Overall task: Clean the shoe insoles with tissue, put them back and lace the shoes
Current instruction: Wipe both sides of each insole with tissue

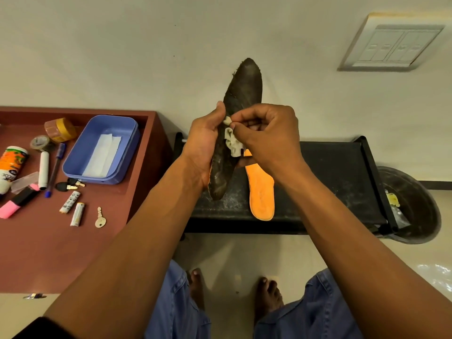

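Dark insole point(241, 99) was held upright above black rack point(342, 167), L hand point(203, 148) gripping its edge w/ curled fingers. R hand point(266, 133) pinched crumpled tissue point(232, 143) against it. Orange insole point(261, 192) lay on rack. Blue tray point(78, 162) w/ tissue sheet sat on red table point(36, 253) to the left.

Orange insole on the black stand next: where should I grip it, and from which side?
Grip the orange insole at its near rounded end, coming from your side and above. That end overhangs nothing visible but lies bare and flat on the black stand; its far end sits under the right hand.
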{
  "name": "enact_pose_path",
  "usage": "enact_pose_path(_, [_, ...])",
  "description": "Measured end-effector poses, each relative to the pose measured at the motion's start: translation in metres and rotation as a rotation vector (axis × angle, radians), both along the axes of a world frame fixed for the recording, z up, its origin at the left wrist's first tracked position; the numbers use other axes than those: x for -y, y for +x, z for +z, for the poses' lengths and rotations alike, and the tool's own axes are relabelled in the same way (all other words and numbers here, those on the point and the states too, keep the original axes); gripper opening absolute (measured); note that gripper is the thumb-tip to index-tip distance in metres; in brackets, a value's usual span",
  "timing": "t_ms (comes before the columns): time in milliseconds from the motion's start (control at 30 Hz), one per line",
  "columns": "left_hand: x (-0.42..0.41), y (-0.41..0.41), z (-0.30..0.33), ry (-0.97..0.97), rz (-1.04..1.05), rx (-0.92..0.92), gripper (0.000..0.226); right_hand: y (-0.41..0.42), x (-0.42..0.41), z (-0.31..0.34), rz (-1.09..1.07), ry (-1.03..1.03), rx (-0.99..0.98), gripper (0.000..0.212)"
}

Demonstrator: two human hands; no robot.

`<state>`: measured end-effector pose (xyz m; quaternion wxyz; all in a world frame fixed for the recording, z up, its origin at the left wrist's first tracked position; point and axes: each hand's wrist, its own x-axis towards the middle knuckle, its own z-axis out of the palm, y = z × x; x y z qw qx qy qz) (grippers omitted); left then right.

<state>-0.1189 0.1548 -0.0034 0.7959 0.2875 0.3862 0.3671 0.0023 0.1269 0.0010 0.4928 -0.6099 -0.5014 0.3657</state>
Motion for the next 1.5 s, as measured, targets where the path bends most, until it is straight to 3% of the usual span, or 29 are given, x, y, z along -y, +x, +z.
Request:
enact_pose_path(133, [-0.005, -0.004, -0.001, -0.047, 0.114, 0.091, 0.068, -0.011, 0.004, -0.004, 0.15, 0.127, 0.171, 0.011])
enact_pose_path(367, [-0.009, -0.019, 0.005, -0.068, 0.278, 0.133, 0.063, -0.017, 0.019, 0.007, 0.431, 0.129, 0.18, 0.007])
enact_pose_path(500, [-0.006, -0.013, 0.003, -0.026, 0.298, 0.109, 0.059, -0.021, 0.024, 0.004, 0.326, 0.145, 0.201, 0.007])
enact_pose_path(633, [-0.007, -0.007, -0.004, -0.088, 0.222, 0.149, 0.07, -0.017, 0.013, -0.004, 0.153, 0.131, 0.274, 0.01])
enact_pose_path(733, [-0.007, 0.0, -0.009, -0.086, 0.255, 0.155, 0.043, -0.012, 0.007, -0.007, 0.12, 0.096, 0.241, 0.01])
enact_pose_path(967, [0.004, 0.002, -0.002, -0.08, 0.228, 0.216, 0.038, -0.009, 0.004, -0.007, 0.144, 0.083, 0.116, 0.007])
enact_pose_path(1133, [0.018, 0.003, -0.003, -0.089, 0.185, 0.211, 0.063, -0.007, 0.006, -0.005, 0.165, 0.079, 0.094, 0.007])
enact_pose_path(1367, [0.018, -0.002, 0.005, -0.187, 0.157, 0.225, 0.082, -0.004, 0.014, 0.009, 0.343, 0.042, 0.155, 0.009])
enact_pose_path(1500, [0.015, -0.006, 0.006, -0.236, 0.087, 0.314, 0.074, 0.0, 0.025, 0.018, 0.467, 0.033, 0.12, 0.008])
